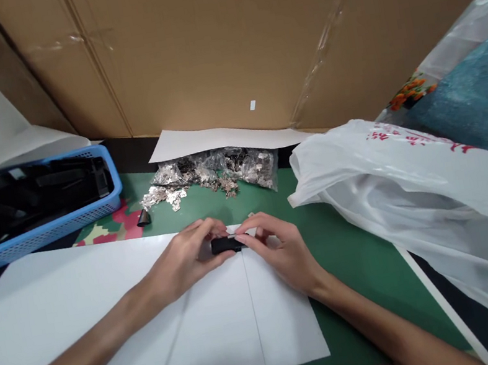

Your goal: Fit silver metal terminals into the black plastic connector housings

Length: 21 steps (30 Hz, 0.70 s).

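My left hand (189, 258) and my right hand (279, 248) meet over the far edge of the white paper sheets (106, 313). Between their fingertips they hold a small black oblong part (225, 245), the left hand gripping its left end and the right hand pinching its right end. A small pale piece shows at the right fingertips, too small to make out. Beyond the hands lies a heap of small silvery metal pieces (165, 195), spilling out of a clear plastic bag (232, 169).
A blue plastic basket (44, 229) with black parts stands at the far left. One small dark cone-shaped part (143, 218) lies near the metal pieces. A big white plastic bag (415, 190) fills the right side. A cardboard wall (219, 42) closes the back.
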Available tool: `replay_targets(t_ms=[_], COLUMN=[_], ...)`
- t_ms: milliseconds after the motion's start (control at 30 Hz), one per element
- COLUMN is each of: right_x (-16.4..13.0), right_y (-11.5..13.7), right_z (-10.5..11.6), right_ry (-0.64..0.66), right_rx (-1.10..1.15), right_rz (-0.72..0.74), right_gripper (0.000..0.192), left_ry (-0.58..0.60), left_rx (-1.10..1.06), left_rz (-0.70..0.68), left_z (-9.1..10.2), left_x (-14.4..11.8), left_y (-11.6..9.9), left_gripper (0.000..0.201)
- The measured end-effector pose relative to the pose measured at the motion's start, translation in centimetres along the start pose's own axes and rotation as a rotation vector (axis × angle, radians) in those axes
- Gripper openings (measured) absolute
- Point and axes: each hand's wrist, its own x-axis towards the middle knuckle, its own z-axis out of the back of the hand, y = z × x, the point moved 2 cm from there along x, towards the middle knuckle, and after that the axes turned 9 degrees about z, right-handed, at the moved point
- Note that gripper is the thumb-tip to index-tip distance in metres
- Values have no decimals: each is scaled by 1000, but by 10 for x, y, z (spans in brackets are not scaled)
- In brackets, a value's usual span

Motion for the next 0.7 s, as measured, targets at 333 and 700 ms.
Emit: replay_targets(t_ms=[333, 700], right_x=[-4, -2], right_y=[-3, -1], right_z=[-4, 0], right_ry=[62, 21], right_rx=[-55, -103], right_rz=[-7, 104], right_gripper=[19, 16], left_ry=[-17, -186], left_rx=[95, 143], left_rz=[-80, -239], left_z=[-1, 5], left_x=[-3, -4], left_y=[-4, -14], left_gripper=[23, 24])
